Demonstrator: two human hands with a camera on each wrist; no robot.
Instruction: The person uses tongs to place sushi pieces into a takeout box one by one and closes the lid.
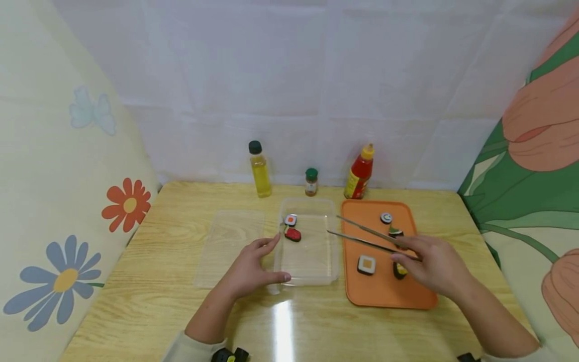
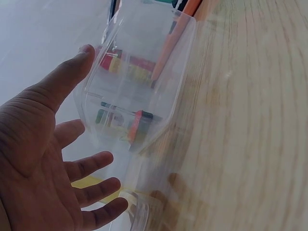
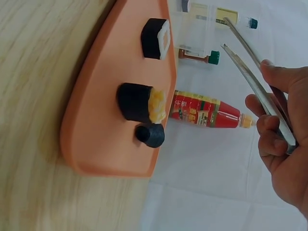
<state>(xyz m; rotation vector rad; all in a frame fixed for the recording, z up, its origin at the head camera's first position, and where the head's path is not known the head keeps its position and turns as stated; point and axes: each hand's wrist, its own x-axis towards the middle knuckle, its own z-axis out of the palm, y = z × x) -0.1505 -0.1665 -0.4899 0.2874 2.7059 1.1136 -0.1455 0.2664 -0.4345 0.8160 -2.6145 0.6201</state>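
My right hand (image 1: 434, 266) grips long metal tongs (image 1: 362, 227) over an orange tray (image 1: 375, 294). The tong tips stand apart with nothing between them, pointing left at the right rim of a clear plastic container (image 1: 312, 261). My left hand (image 1: 249, 269) is at the container's left side, fingers spread and relaxed, fingertips right at the rim. Inside the container lie a sushi roll with an orange centre (image 1: 291, 220) and a red-topped sushi piece (image 1: 293, 234). Sushi on the tray includes a square roll (image 1: 366, 264), a yellow-topped piece (image 3: 137, 103) and a small round roll (image 1: 386, 217).
A clear flat lid (image 1: 226, 246) lies left of the container. Along the back stand an oil bottle (image 1: 261, 173), a small green-capped jar (image 1: 311, 183) and a red sauce bottle (image 1: 360, 173). White cloth hangs behind the table.
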